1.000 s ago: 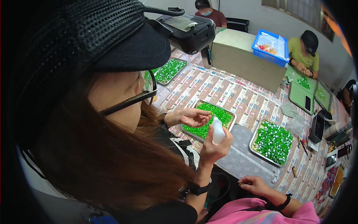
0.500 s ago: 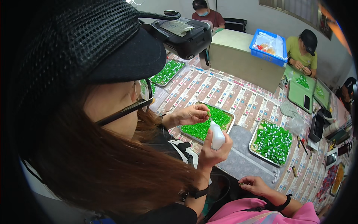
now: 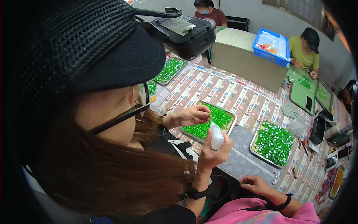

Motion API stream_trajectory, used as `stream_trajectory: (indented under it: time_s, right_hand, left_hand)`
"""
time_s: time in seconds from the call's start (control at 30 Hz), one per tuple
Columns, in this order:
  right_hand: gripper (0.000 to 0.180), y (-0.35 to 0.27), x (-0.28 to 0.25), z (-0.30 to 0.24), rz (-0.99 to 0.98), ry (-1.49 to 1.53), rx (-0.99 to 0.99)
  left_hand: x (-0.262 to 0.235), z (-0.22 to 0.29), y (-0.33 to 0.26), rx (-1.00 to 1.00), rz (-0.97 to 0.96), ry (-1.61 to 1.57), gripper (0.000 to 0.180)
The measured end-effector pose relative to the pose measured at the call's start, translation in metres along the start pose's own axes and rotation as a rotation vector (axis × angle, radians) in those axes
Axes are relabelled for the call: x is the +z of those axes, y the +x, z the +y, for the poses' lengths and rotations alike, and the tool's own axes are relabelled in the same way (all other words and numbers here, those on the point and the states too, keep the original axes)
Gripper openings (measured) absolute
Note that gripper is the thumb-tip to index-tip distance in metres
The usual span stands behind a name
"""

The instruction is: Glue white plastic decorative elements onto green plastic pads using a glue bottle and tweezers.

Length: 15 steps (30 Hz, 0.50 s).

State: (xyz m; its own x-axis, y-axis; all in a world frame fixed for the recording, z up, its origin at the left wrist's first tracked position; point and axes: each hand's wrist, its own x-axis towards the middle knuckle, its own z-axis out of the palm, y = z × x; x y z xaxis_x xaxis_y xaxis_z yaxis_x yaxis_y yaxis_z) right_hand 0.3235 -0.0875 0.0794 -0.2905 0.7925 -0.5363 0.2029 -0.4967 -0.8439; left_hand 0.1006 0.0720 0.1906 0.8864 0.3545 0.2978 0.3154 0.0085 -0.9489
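My right hand (image 3: 254, 184) reaches in from the lower right, below a pink sleeve, with a black band at the wrist. Its thumb and fingertips pinch a tiny greenish piece (image 3: 241, 183) beside the table's near edge. My left hand is out of view. Beyond my right hand stands a metal tray (image 3: 269, 161) heaped with small green and white pieces (image 3: 274, 142). To my left, a co-worker in a black cap holds a white squeeze bottle (image 3: 217, 139). Its narrow tip is at a small piece pinched in the co-worker's other hand (image 3: 195, 115).
A tray of green pieces (image 3: 203, 130) lies under the co-worker's hands, another (image 3: 171, 71) farther back. Grey cloth (image 3: 242, 147) covers the near table. A large box (image 3: 244, 56) carries a blue basket (image 3: 271, 56). Two people sit beyond; tools and a phone (image 3: 308, 103) lie right.
The view has shifted slightly. The neighbouring co-worker's head sits a little lower and farther left, while the bottle stays at the piece. My right hand looks unchanged. The far-right co-worker's hands have moved apart.
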Motion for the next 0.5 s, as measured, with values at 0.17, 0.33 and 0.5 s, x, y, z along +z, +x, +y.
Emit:
stream_trajectory:
  time_s: [0.17, 0.33, 0.5]
  right_hand:
    - [0.025, 0.002, -0.002, 0.004, 0.004, 0.001, -0.012]
    - [0.025, 0.001, -0.008, 0.008, 0.009, -0.005, -0.032]
    - [0.025, 0.003, -0.012, 0.01, 0.015, -0.029, 0.001]
  left_hand:
    - [-0.001, -0.001, 0.0, -0.027, -0.013, 0.02, 0.039]
    - [0.0, -0.004, -0.003, 0.019, 0.009, 0.066, 0.038]
    - [0.001, -0.002, -0.003, -0.058, -0.02, 0.039, 0.038]
